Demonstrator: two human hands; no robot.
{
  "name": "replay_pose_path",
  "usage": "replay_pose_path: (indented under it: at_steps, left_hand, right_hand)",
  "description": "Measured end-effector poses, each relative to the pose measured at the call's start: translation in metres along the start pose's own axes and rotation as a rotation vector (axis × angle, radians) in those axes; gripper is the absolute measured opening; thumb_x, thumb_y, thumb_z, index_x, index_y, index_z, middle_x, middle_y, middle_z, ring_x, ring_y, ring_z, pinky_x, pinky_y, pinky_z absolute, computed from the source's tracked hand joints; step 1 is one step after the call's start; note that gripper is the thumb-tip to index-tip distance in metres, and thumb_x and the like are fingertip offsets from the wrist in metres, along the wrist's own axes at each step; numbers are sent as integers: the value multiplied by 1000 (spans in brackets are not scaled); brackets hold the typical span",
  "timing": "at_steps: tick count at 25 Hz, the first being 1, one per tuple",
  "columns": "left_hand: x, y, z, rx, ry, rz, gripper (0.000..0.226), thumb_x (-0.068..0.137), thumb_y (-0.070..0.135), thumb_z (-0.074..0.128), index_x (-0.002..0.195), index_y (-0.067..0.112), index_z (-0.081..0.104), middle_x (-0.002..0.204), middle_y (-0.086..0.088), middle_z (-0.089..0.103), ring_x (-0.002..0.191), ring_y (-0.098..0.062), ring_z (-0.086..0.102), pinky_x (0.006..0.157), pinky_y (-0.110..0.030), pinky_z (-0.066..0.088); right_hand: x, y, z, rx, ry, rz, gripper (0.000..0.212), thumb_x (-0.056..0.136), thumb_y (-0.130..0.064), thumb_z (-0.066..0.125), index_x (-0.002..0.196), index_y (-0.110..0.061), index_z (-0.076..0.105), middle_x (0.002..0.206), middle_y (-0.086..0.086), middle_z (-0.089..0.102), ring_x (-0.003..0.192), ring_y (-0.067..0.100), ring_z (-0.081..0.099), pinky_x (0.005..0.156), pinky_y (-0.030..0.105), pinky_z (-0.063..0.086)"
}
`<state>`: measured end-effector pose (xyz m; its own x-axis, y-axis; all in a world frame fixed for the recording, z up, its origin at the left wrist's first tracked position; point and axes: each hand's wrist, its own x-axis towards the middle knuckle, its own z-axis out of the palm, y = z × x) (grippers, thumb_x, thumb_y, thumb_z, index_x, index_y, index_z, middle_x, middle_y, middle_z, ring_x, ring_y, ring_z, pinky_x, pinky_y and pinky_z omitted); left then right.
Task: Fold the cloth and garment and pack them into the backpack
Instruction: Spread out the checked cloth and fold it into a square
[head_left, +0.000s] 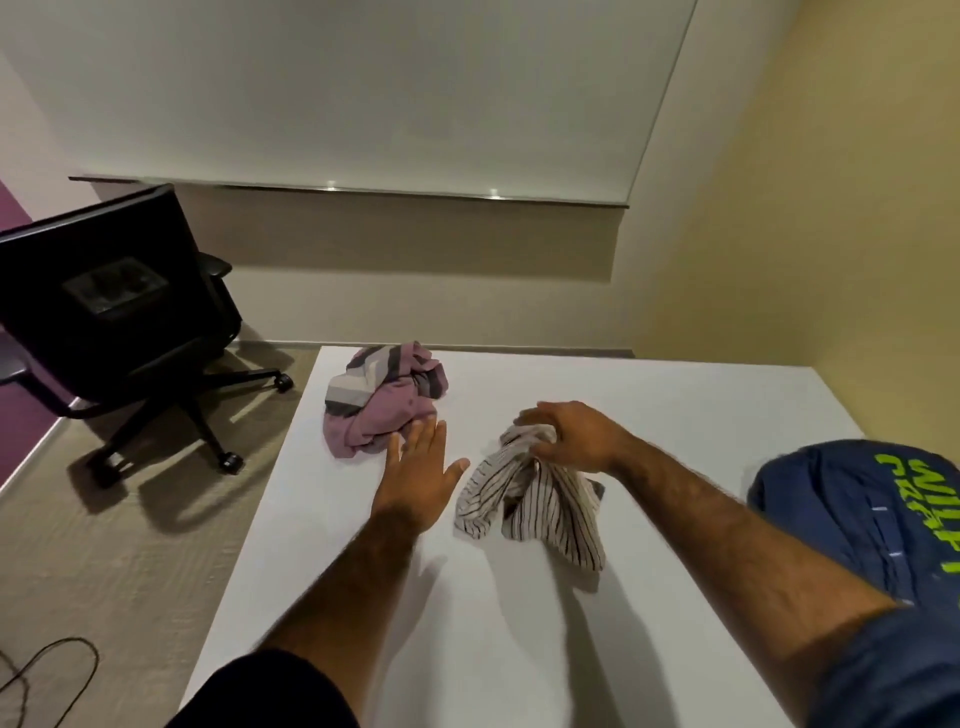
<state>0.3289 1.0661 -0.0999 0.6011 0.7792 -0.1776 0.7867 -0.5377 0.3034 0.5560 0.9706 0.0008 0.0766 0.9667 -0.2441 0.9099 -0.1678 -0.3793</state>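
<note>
While the right hand (571, 436) grips striped cloth (545, 509), left hand (415, 478) fingers (423, 436) spread wide beside pink garment (379, 410).

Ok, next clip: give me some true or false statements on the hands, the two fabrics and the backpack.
The right hand grips the striped cloth. True.
The purple garment is folded flat. False: it lies crumpled in a heap.
The left hand holds the purple garment. False: its fingers are straight and grip nothing.
The blue backpack sits at the right of the table. True.
The striped cloth is inside the blue backpack. False: it lies on the table.
</note>
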Motion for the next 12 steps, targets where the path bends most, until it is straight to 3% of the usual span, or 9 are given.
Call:
replay_pose_path:
  at_steps: [3,6,9,12]
  left_hand:
    - [-29,24,20,9,-49,-18,73,105,58,16,164,17,-1,171,-2,-8,157,-19,-10,126,-47,-7]
    - [-42,55,33,-5,-86,-8,71,106,56,19,164,19,0,171,-1,-8,157,-19,-11,126,-47,-7]
    - [-45,78,47,0,-106,34,69,108,52,26,164,19,4,171,0,-4,158,-20,-7,127,-46,-5]
    - [-41,87,68,18,-128,80,71,104,55,27,164,20,10,172,0,5,158,-21,1,126,-45,-1]
  right_hand:
    - [-43,39,28,17,117,137,42,100,-33,60,141,-24,58,147,-4,57,132,19,53,111,39,41]
    - [-79,81,57,-25,74,285,39,101,-29,54,139,-22,59,145,-3,57,134,19,51,110,39,42]
    - [-106,116,84,8,35,441,35,95,-21,49,125,-26,66,129,-2,67,116,23,62,98,39,49]
    - [-114,141,108,15,22,536,38,86,-11,44,111,-26,67,112,-1,70,101,24,64,93,39,46]
